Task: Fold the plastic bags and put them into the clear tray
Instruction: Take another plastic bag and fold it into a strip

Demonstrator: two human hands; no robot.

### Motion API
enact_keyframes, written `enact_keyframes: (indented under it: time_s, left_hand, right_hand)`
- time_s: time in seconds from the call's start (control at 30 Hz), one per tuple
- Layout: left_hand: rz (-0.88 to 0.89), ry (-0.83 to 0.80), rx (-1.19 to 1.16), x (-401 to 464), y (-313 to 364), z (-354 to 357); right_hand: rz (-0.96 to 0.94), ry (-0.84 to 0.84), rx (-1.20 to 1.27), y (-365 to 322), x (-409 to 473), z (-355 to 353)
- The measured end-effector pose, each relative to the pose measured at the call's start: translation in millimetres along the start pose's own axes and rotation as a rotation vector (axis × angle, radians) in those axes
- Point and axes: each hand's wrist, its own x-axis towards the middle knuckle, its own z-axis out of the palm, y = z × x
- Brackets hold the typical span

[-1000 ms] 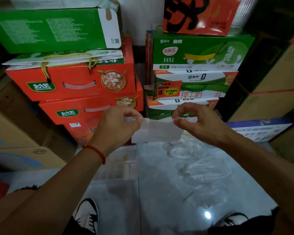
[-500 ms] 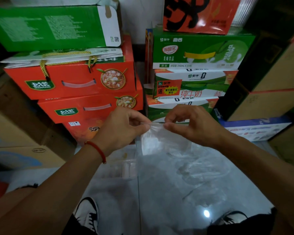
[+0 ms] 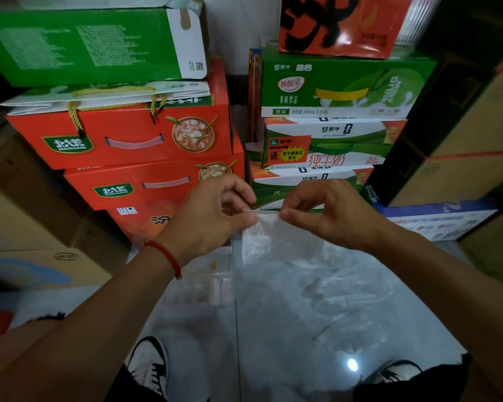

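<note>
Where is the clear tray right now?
In the head view the clear tray sits on the floor left of centre, just below the left hand and left of the loose plastic bags.

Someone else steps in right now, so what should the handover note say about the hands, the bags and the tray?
Left hand and right hand each pinch the top edge of one thin clear plastic bag, held in the air, fold unfinished.
More loose clear plastic bags lie on the glossy floor.
The clear plastic tray sits on the floor below the left hand; its contents are hard to tell.
Left: finish folding, place in tray, repeat.
</note>
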Motion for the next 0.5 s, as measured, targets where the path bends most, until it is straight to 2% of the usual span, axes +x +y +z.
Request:
enact_keyframes:
  time_s: [0.13, 0.3, 0.5]
  left_hand:
    - [0.021, -0.043, 0.012, -1, 1, 2]
    - [0.015, -0.061, -0.084, -2, 7, 6]
    - [-0.039, -0.214, -0.130, -7, 9, 11]
  right_hand:
    - [0.032, -0.006, 0.020, -5, -1, -2]
    - [-0.042, -0.063, 0.004, -13, 2, 8]
    - [0.147, 0.116, 0.428, -6, 2, -5]
